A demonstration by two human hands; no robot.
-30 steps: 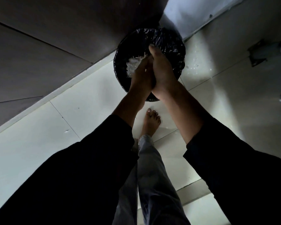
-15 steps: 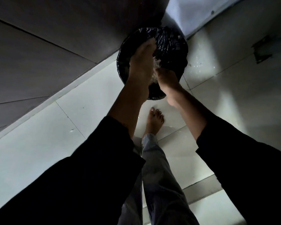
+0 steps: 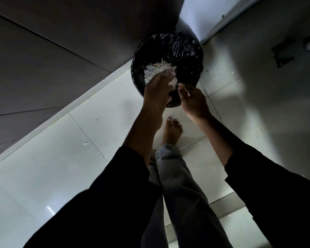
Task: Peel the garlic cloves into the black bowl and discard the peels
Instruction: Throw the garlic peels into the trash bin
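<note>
A round bin lined with a black plastic bag [image 3: 186, 51] stands on the floor against the wall. A heap of white garlic peels [image 3: 156, 69] lies inside it. My left hand [image 3: 157, 92] hangs palm down over the bin's near rim, with a few white peels [image 3: 173, 81] at its bent fingertips. My right hand [image 3: 193, 101] is just to the right of it, fingers curled in, its thumb and forefinger close to those peels. The black bowl and the garlic cloves are out of view.
Pale glossy floor tiles [image 3: 61, 158] spread around the bin, with a dark wall [image 3: 61, 51] to the left. My bare foot [image 3: 172, 131] and grey trouser leg stand just before the bin. Small white scraps [image 3: 217, 72] lie on the floor right of it.
My hands were pressed together over the bin, then came apart and drew back toward the near rim. More of the peel heap in the bin now shows.
</note>
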